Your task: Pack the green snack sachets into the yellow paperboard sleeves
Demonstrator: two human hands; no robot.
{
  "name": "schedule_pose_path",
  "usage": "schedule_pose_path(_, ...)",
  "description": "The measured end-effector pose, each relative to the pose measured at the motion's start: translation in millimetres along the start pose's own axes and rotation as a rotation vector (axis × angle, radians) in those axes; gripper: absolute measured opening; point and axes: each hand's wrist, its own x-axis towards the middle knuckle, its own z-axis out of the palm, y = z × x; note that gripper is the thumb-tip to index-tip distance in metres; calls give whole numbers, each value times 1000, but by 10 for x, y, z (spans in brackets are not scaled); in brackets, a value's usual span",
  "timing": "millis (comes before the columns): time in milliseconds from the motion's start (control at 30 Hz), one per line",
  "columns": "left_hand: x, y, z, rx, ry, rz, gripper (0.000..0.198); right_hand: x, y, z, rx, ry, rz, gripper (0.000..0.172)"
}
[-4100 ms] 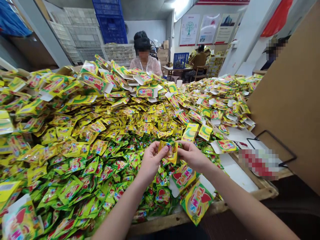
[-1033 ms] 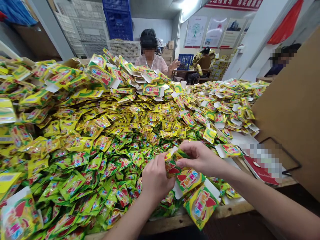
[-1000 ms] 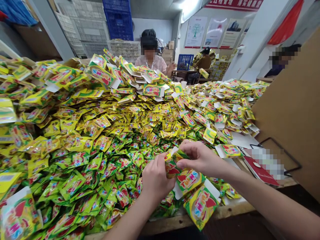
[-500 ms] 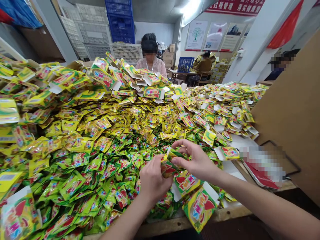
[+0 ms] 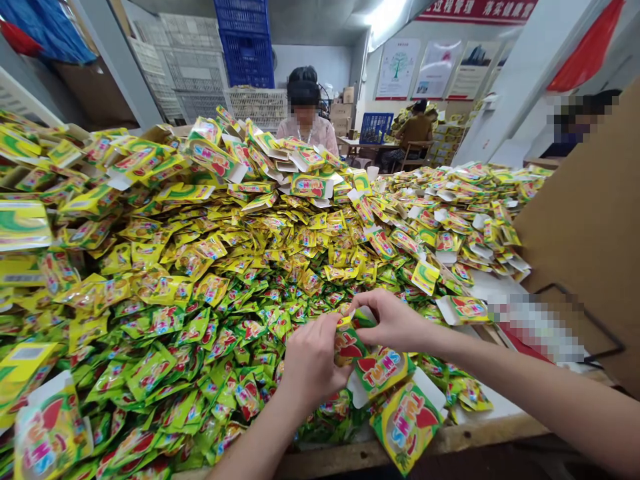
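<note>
My left hand (image 5: 311, 357) is closed round a small yellow-and-green candy box (image 5: 347, 344) with a watermelon print, its upper end facing my right hand. At that end, my right hand (image 5: 393, 321) pinches a green candy packet (image 5: 367, 316) between thumb and fingers. How much of the packet sits inside the box is hidden by the fingers. Just below my hands lie two more boxes, a printed box (image 5: 384, 371) and a nearer box (image 5: 409, 427) with a white flap, at the table edge. Green packets (image 5: 220, 373) spread under and left of my hands.
Yellow packets (image 5: 300, 233) are heaped behind the green ones. Boxes with raised flaps pile up (image 5: 210, 150) at the back and right. A brown cardboard panel (image 5: 585, 233) stands at the right. A person (image 5: 307, 127) sits across the table; two others are farther off.
My right fingers have closed in on the box's upper end, gripping the green packet lower. My left hand still holds the box. The whole view has shifted slightly.
</note>
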Motion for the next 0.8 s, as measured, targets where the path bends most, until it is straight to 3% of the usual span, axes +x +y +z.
schedule_pose_path(100,16,-2,-14,-14,-30,-9,41,23,1,-27,-46,6,6,6)
schedule_pose_path(200,41,-26,-39,-121,-31,9,44,23,-18,-156,123,-264,57,11)
schedule_pose_path(267,47,-42,-49,-158,-35,18,43,10,-27,-212,235,-360,72,14)
schedule_pose_path(367,33,-38,-35,-115,-43,20,43,-6,0,-153,236,-255,103,14)
schedule_pose_path(467,10,2,-3,-10,-66,18,44,13,94,41,225,-117,164,17)
schedule_pose_path(633,13,35,5,127,-176,13,44,85,250,253,265,76,198,25)
schedule_pose_path(700,27,27,-11,108,-193,13,45,75,260,217,285,56,205,20)
schedule_pose_path(800,36,24,-31,0,-182,14,46,3,242,135,417,-114,254,20)
